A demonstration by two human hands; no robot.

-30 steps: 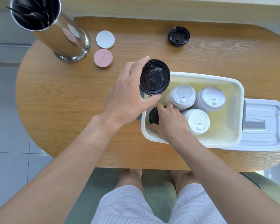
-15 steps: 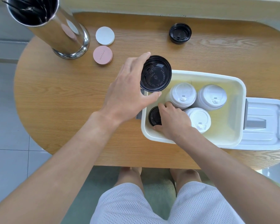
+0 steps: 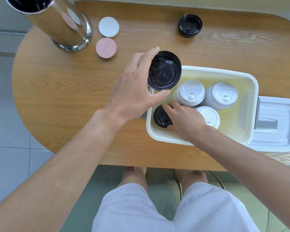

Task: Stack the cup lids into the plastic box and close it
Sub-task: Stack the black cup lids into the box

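Right hand [image 3: 184, 121] inside box [image 3: 159, 136], near-left corner, fingers curled on a black stack [image 3: 161, 117]. Three white stacks [image 3: 191, 92] stand just beside it in the box. Left hand [image 3: 137, 86] pinches black lid [image 3: 164, 71] by its rim, above the box's far-left corner. Box cover [image 3: 274, 123] lies right. Spare black lid [image 3: 189, 25] far on table [image 3: 74, 89].

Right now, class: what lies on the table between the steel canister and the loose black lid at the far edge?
In the head view, two round coasters: a white coaster and a pink coaster beside the steel canister; then bare wood up to the black lid.
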